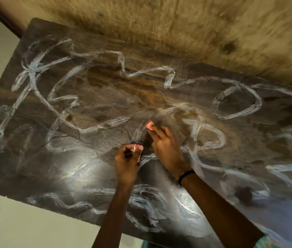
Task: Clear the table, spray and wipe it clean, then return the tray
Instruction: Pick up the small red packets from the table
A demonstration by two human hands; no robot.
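Observation:
A dark wooden table [88, 86] fills the view, covered in white chalky scribbles and smears. My left hand [126, 161] hovers over the table's middle and grips a small red and silver wrapper [136, 148] between thumb and curled fingers. My right hand [164, 145] lies just right of it, its fingertips on a small red scrap [149, 125] against the tabletop. Motion blur hides whether those fingers pinch the scrap or only press it. A dark beaded band sits on the right wrist. No tray or spray bottle is visible.
A stained tan wall [177, 24] runs along the table's far edge. Pale floor [34, 226] shows past the near left edge and the left end. A bright light reflection sits on the tabletop near my left hand.

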